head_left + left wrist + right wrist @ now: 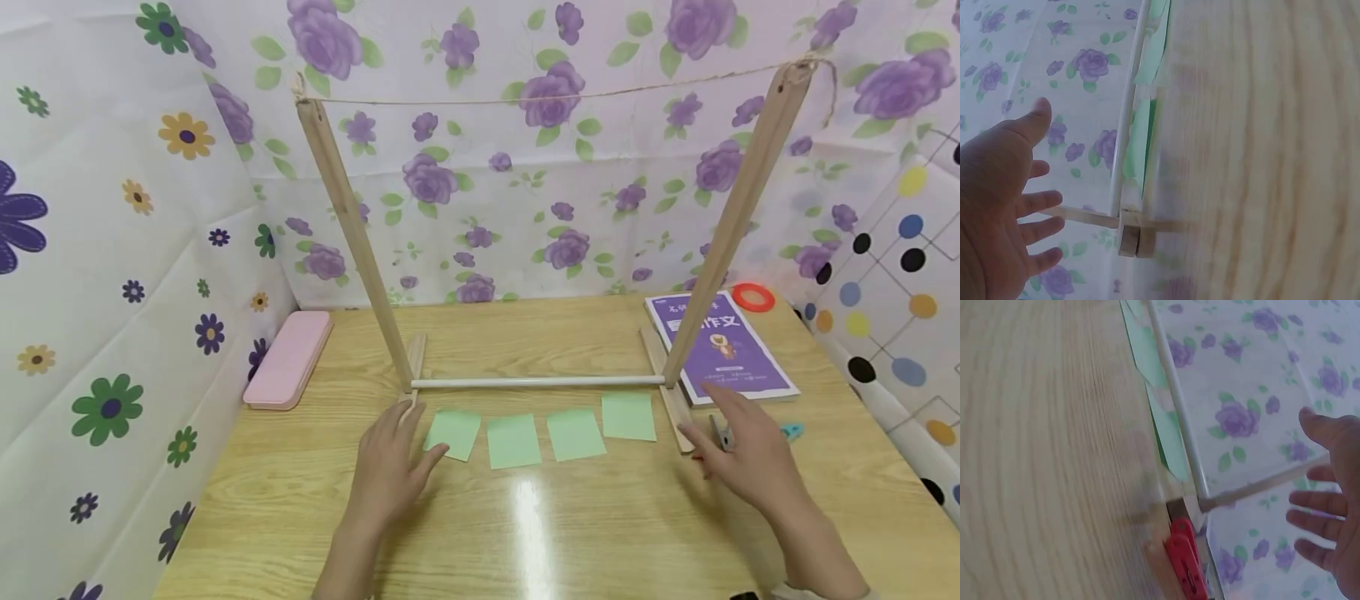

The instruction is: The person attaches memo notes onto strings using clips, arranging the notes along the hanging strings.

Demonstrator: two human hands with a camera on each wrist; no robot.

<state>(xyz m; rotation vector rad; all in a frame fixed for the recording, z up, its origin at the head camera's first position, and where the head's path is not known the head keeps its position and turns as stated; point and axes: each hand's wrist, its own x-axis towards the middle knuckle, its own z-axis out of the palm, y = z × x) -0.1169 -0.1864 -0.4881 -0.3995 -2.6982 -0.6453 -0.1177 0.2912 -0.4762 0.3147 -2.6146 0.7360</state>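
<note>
My left hand (388, 467) hovers at the left end of the wooden frame (360, 258), its fingers spread and holding nothing. Several green sticky notes (514, 441) lie in a row on the table before the frame's white crossbar (536, 382); the leftmost is nearest that hand. On the other side, my right hand (753, 454) is held with fingers apart beside the frame's right foot, also holding nothing. Partly hidden beneath it are small plastic clips, one with a teal end (792, 431) and a red one (1185, 559). Twine (547, 98) runs between the tops of the two posts.
A pink case (289, 360) lies on the table (285, 500) at the left. Behind the right post is a purple book (738, 354), with a red ring (753, 297) past its far corner. Flowered cloth (487, 225) hangs at the back.
</note>
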